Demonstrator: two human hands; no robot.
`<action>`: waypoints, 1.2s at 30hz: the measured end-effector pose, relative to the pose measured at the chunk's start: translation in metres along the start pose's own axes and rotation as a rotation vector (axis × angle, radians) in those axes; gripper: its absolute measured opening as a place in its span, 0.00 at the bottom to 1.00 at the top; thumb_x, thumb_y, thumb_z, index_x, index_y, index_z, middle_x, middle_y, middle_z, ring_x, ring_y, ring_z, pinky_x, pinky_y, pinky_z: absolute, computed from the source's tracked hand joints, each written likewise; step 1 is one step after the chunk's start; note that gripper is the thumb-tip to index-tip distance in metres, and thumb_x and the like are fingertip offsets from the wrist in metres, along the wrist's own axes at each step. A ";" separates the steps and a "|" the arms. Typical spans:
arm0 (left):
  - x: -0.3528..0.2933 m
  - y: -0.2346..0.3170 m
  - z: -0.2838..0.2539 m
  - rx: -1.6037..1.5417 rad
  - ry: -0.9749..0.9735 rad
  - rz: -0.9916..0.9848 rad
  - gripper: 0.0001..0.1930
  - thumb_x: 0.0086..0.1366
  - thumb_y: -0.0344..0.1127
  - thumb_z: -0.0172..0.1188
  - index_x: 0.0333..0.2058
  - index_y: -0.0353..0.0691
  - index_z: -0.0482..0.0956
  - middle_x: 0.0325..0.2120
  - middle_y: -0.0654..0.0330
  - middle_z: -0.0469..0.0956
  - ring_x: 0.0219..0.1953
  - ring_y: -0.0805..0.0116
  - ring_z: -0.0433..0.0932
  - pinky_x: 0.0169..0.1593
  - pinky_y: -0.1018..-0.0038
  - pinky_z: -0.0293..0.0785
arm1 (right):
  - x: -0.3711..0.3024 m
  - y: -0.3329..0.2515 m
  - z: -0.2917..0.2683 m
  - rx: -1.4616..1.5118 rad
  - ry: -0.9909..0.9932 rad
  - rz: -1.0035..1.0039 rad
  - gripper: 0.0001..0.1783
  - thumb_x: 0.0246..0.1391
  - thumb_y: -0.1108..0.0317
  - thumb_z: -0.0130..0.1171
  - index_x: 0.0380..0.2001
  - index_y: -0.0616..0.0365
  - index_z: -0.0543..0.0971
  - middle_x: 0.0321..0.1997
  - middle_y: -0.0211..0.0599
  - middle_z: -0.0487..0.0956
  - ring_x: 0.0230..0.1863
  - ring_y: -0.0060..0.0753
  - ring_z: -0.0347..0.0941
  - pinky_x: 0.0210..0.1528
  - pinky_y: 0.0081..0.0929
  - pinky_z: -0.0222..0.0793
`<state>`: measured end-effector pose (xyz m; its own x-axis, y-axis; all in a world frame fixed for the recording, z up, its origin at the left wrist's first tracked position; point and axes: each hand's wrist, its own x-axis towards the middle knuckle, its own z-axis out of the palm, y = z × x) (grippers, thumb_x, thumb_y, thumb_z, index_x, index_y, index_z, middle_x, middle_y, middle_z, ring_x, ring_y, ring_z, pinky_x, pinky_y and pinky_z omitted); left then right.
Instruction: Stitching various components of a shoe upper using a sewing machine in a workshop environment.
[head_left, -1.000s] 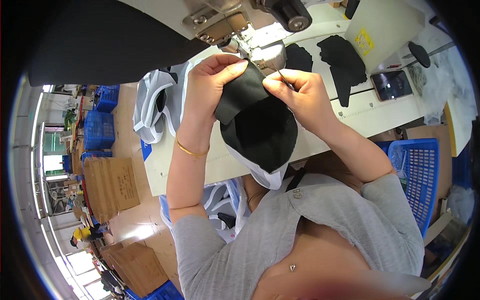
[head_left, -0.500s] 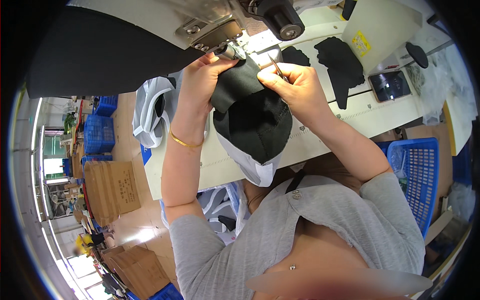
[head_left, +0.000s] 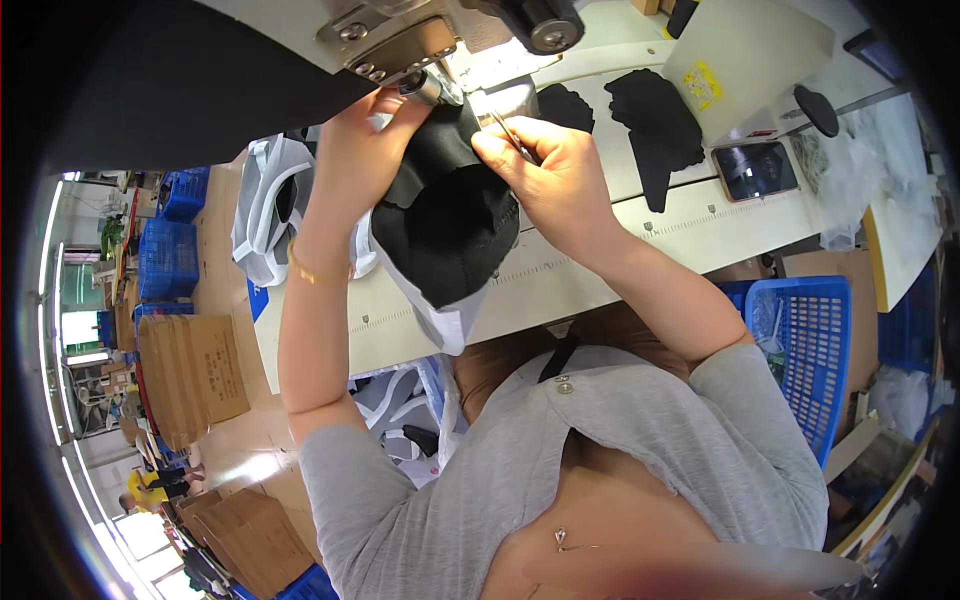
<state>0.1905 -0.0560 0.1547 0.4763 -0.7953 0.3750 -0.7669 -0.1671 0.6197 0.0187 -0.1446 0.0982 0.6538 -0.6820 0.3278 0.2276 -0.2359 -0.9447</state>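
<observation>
Under the sewing machine head [head_left: 400, 45], a black-lined fabric piece with a pale grey outer side [head_left: 440, 235] hangs toward me over the table edge, its pouch-like opening facing up. Its upper edge lies at the machine's small metal roller [head_left: 432, 88]. My left hand [head_left: 365, 155] grips the left edge of this fabric, fingers closed beside the roller and partly hidden. Closed around slim pointed metal tweezers [head_left: 512, 135], my right hand [head_left: 555, 180] rests at the fabric's right edge. The tweezer tip points up toward the roller area.
Black fabric cutouts [head_left: 655, 125] and a phone [head_left: 755, 170] lie right on the white table [head_left: 590, 245]. Pale sewn pieces [head_left: 270, 205] hang at the left edge, with more in a bag below. A blue basket [head_left: 800, 360] stands right; cardboard boxes [head_left: 190, 375] stand left.
The whole view has shifted, so everything appears farther left. Against the machine, my left hand and the fabric have moved slightly left. My right hand still holds the tweezers beside the fabric.
</observation>
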 end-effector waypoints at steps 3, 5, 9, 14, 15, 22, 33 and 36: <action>-0.032 0.016 -0.005 0.405 0.232 0.299 0.13 0.58 0.35 0.68 0.40 0.37 0.82 0.32 0.56 0.82 0.35 0.55 0.80 0.43 0.68 0.74 | 0.000 0.005 -0.006 -0.039 0.009 -0.039 0.18 0.60 0.64 0.59 0.21 0.64 0.70 0.14 0.30 0.61 0.19 0.16 0.53 0.21 0.26 0.53; -0.049 0.032 -0.004 0.416 0.242 0.768 0.12 0.56 0.32 0.68 0.39 0.35 0.82 0.36 0.57 0.82 0.39 0.57 0.80 0.48 0.63 0.75 | 0.000 0.007 -0.005 -0.052 -0.003 -0.063 0.18 0.60 0.64 0.59 0.21 0.65 0.71 0.14 0.31 0.61 0.20 0.16 0.53 0.22 0.25 0.54; -0.057 0.032 0.013 0.484 0.099 0.789 0.17 0.48 0.24 0.64 0.40 0.34 0.82 0.41 0.57 0.80 0.46 0.60 0.78 0.57 0.60 0.71 | -0.006 -0.001 -0.006 0.141 -0.046 0.025 0.11 0.58 0.68 0.59 0.26 0.65 0.76 0.17 0.26 0.69 0.23 0.11 0.58 0.24 0.20 0.57; -0.054 0.022 0.022 0.525 0.195 0.816 0.15 0.48 0.25 0.62 0.38 0.34 0.84 0.40 0.59 0.81 0.44 0.63 0.78 0.57 0.62 0.71 | -0.018 0.001 -0.009 0.298 -0.084 0.179 0.06 0.51 0.75 0.59 0.33 0.65 0.81 0.24 0.19 0.74 0.24 0.06 0.63 0.24 0.13 0.59; -0.054 0.020 0.023 0.530 0.225 0.830 0.15 0.47 0.26 0.63 0.38 0.34 0.84 0.40 0.60 0.81 0.44 0.64 0.78 0.57 0.62 0.72 | -0.020 0.001 -0.010 0.282 -0.076 0.178 0.08 0.50 0.76 0.59 0.35 0.65 0.81 0.25 0.19 0.75 0.24 0.06 0.63 0.23 0.13 0.59; -0.049 0.016 0.027 0.525 0.302 0.927 0.13 0.47 0.27 0.63 0.34 0.36 0.85 0.37 0.61 0.82 0.40 0.66 0.80 0.54 0.64 0.73 | -0.034 -0.008 -0.017 0.197 -0.053 0.187 0.14 0.50 0.76 0.59 0.41 0.67 0.82 0.29 0.23 0.78 0.29 0.08 0.66 0.30 0.12 0.63; -0.046 0.015 0.020 0.485 0.281 0.999 0.12 0.47 0.26 0.64 0.33 0.37 0.85 0.36 0.62 0.83 0.39 0.66 0.81 0.51 0.66 0.76 | -0.040 -0.014 -0.015 0.141 -0.048 0.145 0.16 0.51 0.74 0.60 0.43 0.69 0.80 0.33 0.28 0.81 0.32 0.09 0.68 0.33 0.13 0.66; -0.044 0.014 0.020 0.473 0.275 0.982 0.12 0.46 0.27 0.64 0.33 0.38 0.85 0.36 0.62 0.83 0.39 0.66 0.81 0.51 0.66 0.76 | -0.038 -0.017 -0.015 0.187 -0.056 0.151 0.16 0.50 0.72 0.60 0.42 0.69 0.80 0.31 0.27 0.80 0.31 0.09 0.67 0.32 0.15 0.65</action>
<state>0.1500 -0.0347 0.1335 -0.3904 -0.5580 0.7323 -0.9201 0.2104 -0.3302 -0.0204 -0.1252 0.1017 0.7282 -0.6593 0.1871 0.2501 0.0014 -0.9682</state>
